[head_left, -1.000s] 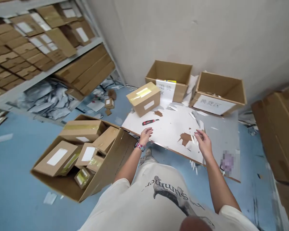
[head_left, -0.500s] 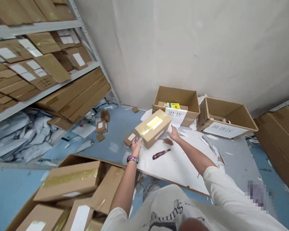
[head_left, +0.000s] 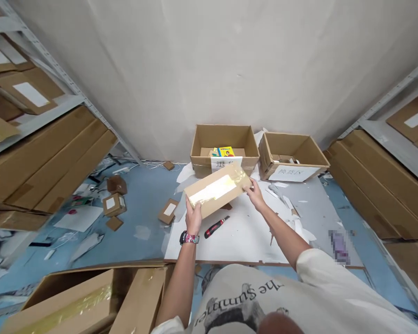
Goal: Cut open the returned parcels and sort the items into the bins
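Note:
A taped cardboard box (head_left: 209, 195) with a white label on its face is held tilted above the white sheet on the table. My left hand (head_left: 193, 218) grips its lower left corner, and my right hand (head_left: 255, 195) holds the right end. Below the box a red and black utility knife (head_left: 216, 227) lies on the white sheet. A small labelled carton (head_left: 168, 211) rests to the left of my left hand. Behind stands an open box (head_left: 226, 138) with a paper sign and a yellow packet (head_left: 226, 151) inside.
A second open box (head_left: 303, 149) with a sign is at the back right. Shelves of cartons (head_left: 48, 162) flank both sides. A large carton full of boxes (head_left: 66, 301) is at lower left. Small boxes (head_left: 114, 204) and paper scraps lie on the blue surface.
The view has turned right. The held box has been tipped, so its white label now faces me more fully. My right hand now grips the box's end; my left hand has closed on the near corner.

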The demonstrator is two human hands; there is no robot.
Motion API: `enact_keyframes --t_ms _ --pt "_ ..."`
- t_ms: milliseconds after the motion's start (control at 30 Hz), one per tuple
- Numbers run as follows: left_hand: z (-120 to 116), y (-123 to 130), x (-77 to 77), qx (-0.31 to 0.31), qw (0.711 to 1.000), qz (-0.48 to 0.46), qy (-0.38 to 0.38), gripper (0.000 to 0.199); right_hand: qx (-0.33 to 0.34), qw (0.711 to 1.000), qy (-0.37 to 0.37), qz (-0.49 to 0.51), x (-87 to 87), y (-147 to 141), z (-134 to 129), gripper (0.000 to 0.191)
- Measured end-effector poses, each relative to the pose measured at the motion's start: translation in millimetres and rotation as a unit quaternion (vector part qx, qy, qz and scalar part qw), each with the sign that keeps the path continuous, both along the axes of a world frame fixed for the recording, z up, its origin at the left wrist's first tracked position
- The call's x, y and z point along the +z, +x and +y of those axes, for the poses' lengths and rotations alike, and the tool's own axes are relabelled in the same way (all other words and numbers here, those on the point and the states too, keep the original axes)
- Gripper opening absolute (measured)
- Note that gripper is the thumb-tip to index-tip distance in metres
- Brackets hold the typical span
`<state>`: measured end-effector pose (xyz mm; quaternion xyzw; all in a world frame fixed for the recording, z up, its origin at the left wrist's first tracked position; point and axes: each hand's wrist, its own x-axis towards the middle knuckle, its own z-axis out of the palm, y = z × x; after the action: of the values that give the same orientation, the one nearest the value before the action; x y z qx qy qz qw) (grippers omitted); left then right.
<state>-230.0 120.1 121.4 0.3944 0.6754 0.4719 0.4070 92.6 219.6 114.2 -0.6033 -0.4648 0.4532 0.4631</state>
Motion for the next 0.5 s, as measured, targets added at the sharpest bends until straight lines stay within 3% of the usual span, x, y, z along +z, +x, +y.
enact_keyframes --t_ms 67,133,200,267,333,400,500 --pt "-7.5 44.9 27.1 -0.016 0.999 0.046 0.017 0.091 -0.049 0.998 0.004 0.026 -1.6 61.5 -43.3 0.084" --pt "-18.2 102.6 55.7 -0.085 0.988 0.098 0.085 0.087 -0.095 0.992 -0.023 0.074 -9.9 121.8 -87.5 0.079" --pt "-33.7 169.4 79.9 -0.166 0.965 0.142 0.147 0.084 -0.128 0.981 -0.069 0.132 -25.7 174.2 -129.3 0.071" --pt "-53.0 238.7 93.9 -0.231 0.942 0.169 0.174 0.083 -0.146 0.964 -0.12 0.186 -45.9 214.5 -166.1 0.065" --pt "-73.0 302.0 95.7 -0.295 0.918 0.18 0.196 0.085 -0.153 0.95 -0.164 0.219 -65.3 241.5 -195.8 0.062" --pt "-90.9 352.3 87.5 -0.347 0.894 0.188 0.212 0.088 -0.156 0.942 -0.195 0.224 -79.2 256.6 -217.7 0.061" --pt "-112.0 397.3 68.5 -0.396 0.868 0.219 0.205 0.086 -0.13 0.95 -0.21 0.192 -87.0 263.2 -237.7 0.062"
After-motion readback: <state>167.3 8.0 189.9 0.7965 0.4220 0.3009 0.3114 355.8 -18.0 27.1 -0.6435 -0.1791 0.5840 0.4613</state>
